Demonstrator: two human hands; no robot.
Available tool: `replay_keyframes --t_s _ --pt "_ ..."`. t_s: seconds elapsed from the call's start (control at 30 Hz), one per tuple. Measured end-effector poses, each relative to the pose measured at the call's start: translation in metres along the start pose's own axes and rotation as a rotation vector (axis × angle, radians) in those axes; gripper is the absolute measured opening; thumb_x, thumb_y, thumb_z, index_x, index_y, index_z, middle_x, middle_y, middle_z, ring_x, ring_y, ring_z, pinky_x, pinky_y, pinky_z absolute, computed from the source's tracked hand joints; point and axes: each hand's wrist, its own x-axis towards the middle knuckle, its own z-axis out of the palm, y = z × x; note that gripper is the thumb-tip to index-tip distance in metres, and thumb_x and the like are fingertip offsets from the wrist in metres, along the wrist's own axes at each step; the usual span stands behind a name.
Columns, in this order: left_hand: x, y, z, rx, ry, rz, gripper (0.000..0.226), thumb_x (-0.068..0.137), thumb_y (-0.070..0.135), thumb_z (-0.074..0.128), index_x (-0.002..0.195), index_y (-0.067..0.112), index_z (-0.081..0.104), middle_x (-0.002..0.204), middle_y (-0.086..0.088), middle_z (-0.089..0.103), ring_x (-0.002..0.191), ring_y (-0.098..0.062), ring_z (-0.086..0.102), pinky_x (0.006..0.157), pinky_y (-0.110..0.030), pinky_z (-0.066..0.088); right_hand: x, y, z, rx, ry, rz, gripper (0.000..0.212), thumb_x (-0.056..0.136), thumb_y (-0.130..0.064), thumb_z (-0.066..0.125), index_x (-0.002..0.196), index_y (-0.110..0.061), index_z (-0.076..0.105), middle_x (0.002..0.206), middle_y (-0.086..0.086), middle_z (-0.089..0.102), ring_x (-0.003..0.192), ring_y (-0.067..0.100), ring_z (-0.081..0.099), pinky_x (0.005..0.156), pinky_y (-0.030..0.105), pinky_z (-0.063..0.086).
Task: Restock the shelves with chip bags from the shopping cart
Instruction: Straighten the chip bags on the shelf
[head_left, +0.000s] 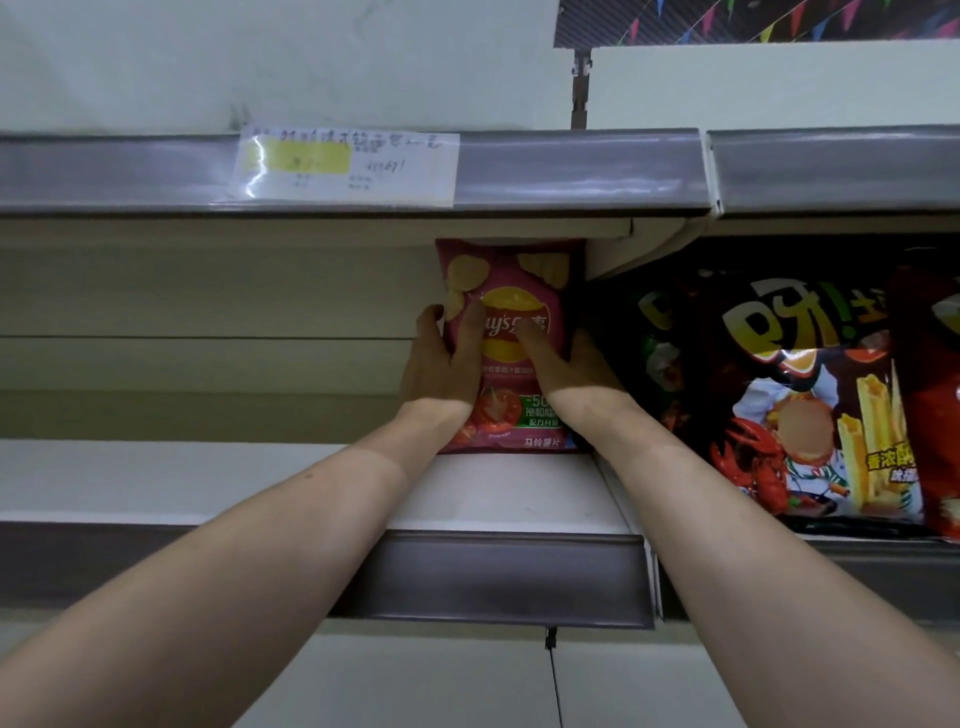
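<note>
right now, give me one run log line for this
step: shelving | left hand: grips pink chip bag | right hand: grips same bag | bag: upright on shelf

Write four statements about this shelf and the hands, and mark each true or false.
1. The left hand and the right hand both grip the pink chip bag. True.
2. The pink chip bag lies flat on its face. False: it stands upright on the shelf.
3. A paper label sits on the upper rail, above and left of the pink chip bag. True.
4. A green bag stands right of the pink chip bag. False: a dark snack bag stands there.
</note>
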Motion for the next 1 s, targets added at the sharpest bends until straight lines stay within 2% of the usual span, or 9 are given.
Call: replay_keyframes --t_s 0.1,0.23,0.33,0.4,0.47,0.7,0.87,0.93,1.0 --pt "0.000 -0.002 0.002 0.017 -0.023 -0.015 0.071 0.092 0.064 0.041 0.147 0.021 0.030 0.140 -0.012 0.050 0.127 -0.032 0.048 0.101 -0.032 0.036 -0.001 0.002 0.004 -0.012 -0.065 -0.024 0.082 0.088 -0.065 0.048 0.154 -0.025 0.019 0.153 0.005 0.037 0.135 0.029 0.043 0.111 0.046 0.037" --pt "-0.001 0.002 0.000 0.072 0.119 0.091 0.091 0.072 0.074 0.033 0.146 0.021 0.032 0.142 -0.012 0.040 0.126 -0.030 0.046 0.106 -0.043 0.036 -0.002 0.004 0.001 -0.102 0.126 -0.208 0.078 0.092 -0.059 0.048 0.155 -0.027 0.013 0.157 0.003 0.028 0.141 0.027 0.034 0.112 0.048 0.034" --pt "-0.005 0.009 -0.006 0.254 0.294 0.311 0.080 0.077 0.064 0.026 0.142 0.021 0.042 0.137 -0.012 0.043 0.123 -0.030 0.045 0.101 -0.041 0.032 -0.008 0.002 -0.002 -0.258 0.249 -0.435 0.066 0.098 -0.043 0.047 0.153 -0.027 0.016 0.157 0.006 0.023 0.141 0.029 0.030 0.113 0.047 0.033" --pt "-0.005 0.010 -0.007 0.397 0.315 0.490 0.063 0.082 0.050 0.032 0.134 0.020 0.052 0.127 -0.014 0.049 0.115 -0.033 0.048 0.093 -0.039 0.032 -0.009 0.000 0.000 -0.348 0.286 -0.559 0.057 0.098 -0.033 0.048 0.151 -0.028 0.025 0.153 0.010 0.026 0.138 0.031 0.033 0.110 0.047 0.035" --pt "-0.004 0.007 -0.004 0.536 0.284 0.582 0.058 0.083 0.043 0.035 0.131 0.017 0.056 0.120 -0.015 0.052 0.107 -0.035 0.051 0.088 -0.039 0.034 -0.008 0.001 0.002 -0.467 0.268 -0.574 0.057 0.098 -0.032 0.046 0.152 -0.028 0.026 0.154 0.011 0.024 0.138 0.033 0.032 0.110 0.046 0.034" --pt "-0.003 0.001 0.000 0.759 0.267 0.579 0.058 0.085 0.040 0.037 0.131 0.010 0.056 0.108 -0.019 0.058 0.091 -0.037 0.056 0.079 -0.042 0.041 -0.006 -0.001 0.002 -0.625 0.237 -0.512 0.055 0.097 -0.032 0.045 0.150 -0.025 0.031 0.156 0.011 0.021 0.137 0.034 0.029 0.110 0.044 0.032" --pt "-0.013 0.015 -0.009 0.696 0.286 0.527 0.049 0.086 0.038 0.039 0.125 0.016 0.058 0.114 -0.016 0.055 0.099 -0.036 0.054 0.084 -0.041 0.037 -0.019 -0.009 0.005 -0.600 0.306 -0.741 0.049 0.087 -0.030 0.038 0.126 -0.010 0.060 0.135 0.020 0.050 0.116 0.041 0.051 0.094 0.049 0.044" --pt "-0.020 0.020 -0.018 0.667 0.335 0.478 0.043 0.087 0.032 0.046 0.124 0.012 0.058 0.117 -0.018 0.054 0.103 -0.037 0.054 0.085 -0.042 0.036 -0.026 -0.012 0.007 -0.640 0.286 -0.808 0.040 0.087 -0.023 0.049 0.123 -0.010 0.062 0.132 0.021 0.052 0.114 0.042 0.052 0.093 0.049 0.045" --pt "-0.028 0.023 -0.031 0.674 0.340 0.394 0.046 0.086 0.026 0.050 0.129 0.011 0.054 0.123 -0.017 0.050 0.110 -0.036 0.050 0.090 -0.041 0.035 -0.037 -0.017 0.008 -0.717 0.185 -0.806 0.044 0.087 -0.017 0.057 0.131 -0.014 0.056 0.139 0.018 0.046 0.123 0.040 0.045 0.100 0.047 0.041"
